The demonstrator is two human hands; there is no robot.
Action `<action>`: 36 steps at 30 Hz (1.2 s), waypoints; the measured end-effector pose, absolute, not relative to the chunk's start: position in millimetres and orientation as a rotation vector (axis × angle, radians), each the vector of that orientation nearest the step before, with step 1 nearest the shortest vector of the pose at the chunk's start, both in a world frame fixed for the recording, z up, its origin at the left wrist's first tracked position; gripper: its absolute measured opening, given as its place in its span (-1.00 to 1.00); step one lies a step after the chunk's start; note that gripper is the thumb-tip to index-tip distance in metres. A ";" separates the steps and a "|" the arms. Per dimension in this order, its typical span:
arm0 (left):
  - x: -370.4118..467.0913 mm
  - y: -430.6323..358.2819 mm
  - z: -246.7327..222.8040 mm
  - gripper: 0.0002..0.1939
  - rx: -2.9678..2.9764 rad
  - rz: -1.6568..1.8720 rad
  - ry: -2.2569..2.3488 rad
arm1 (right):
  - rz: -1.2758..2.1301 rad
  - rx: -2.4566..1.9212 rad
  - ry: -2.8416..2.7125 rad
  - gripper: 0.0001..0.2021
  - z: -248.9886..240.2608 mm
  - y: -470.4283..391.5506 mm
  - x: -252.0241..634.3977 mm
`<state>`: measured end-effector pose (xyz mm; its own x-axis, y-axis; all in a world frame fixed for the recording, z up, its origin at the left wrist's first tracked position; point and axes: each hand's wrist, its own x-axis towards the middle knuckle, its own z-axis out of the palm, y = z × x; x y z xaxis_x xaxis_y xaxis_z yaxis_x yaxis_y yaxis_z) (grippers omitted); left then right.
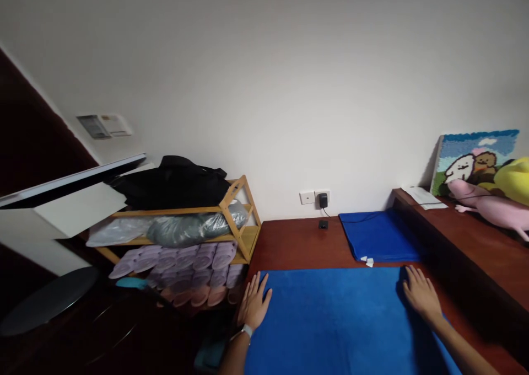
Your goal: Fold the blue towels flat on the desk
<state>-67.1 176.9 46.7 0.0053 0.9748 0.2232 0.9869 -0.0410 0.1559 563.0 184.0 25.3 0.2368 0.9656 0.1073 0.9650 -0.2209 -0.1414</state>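
A blue cloth (339, 320) lies spread flat over the reddish-brown table (297, 242). My left hand (254, 302) rests palm down on its far left corner, fingers stretched out, with a band on the wrist. At the far right corner, my right hand (420, 293) also lies flat with its fingers extended. Neither hand holds anything. Beyond the cloth, near the wall, sits a folded blue cloth (380, 236) with small white tags at its front edge.
Left of the table stands a wooden rack (243, 220) with a black bag (173, 182) and several lilac slippers (202, 256). A plugged-in black adapter (323, 200) is on the wall. A raised ledge (475, 226) at right bears a pink plush toy (491, 204) and a picture (475, 154).
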 end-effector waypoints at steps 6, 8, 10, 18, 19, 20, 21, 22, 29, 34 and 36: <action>-66.2 176.3 42.7 -0.44 -2.190 -0.471 -2.147 | 0.156 -1.787 -2.183 -0.36 63.3 177.3 371.8; -66.2 176.5 43.1 -0.44 -2.189 -0.478 -2.151 | 0.302 -1.612 -2.333 -0.36 75.2 174.5 308.0; -66.4 176.9 43.5 -0.44 -2.187 -0.477 -2.158 | 0.421 -1.530 -2.414 -0.34 84.4 174.4 264.3; -69.0 180.9 43.7 -0.44 -2.190 -0.449 -2.145 | 0.468 -1.704 -2.357 -0.30 71.7 185.9 318.4; -69.4 181.4 43.7 -0.43 -2.195 -0.446 -2.142 | 0.441 -1.735 -2.335 -0.30 66.0 186.0 343.4; -69.7 181.9 43.8 -0.43 -2.197 -0.444 -2.142 | 0.410 -1.781 -2.309 -0.30 60.2 186.1 370.5; -70.1 182.5 43.7 -0.43 -2.197 -0.442 -2.144 | 0.378 -1.838 -2.279 -0.30 54.5 186.2 399.2; -70.5 183.0 43.6 -0.43 -2.195 -0.439 -2.149 | 0.341 -1.912 -2.236 -0.30 49.0 186.5 428.5; -73.7 186.5 41.8 -0.37 -2.192 -0.427 -2.167 | 0.147 -2.290 -1.892 -0.25 22.0 188.0 572.7; -74.9 188.9 39.3 -0.36 -2.168 -0.419 -2.171 | 0.133 -2.302 -1.862 -0.22 19.8 187.2 576.2; -75.9 190.0 37.9 -0.35 -2.171 -0.419 -2.168 | 0.142 -2.299 -1.870 -0.21 21.7 187.2 573.6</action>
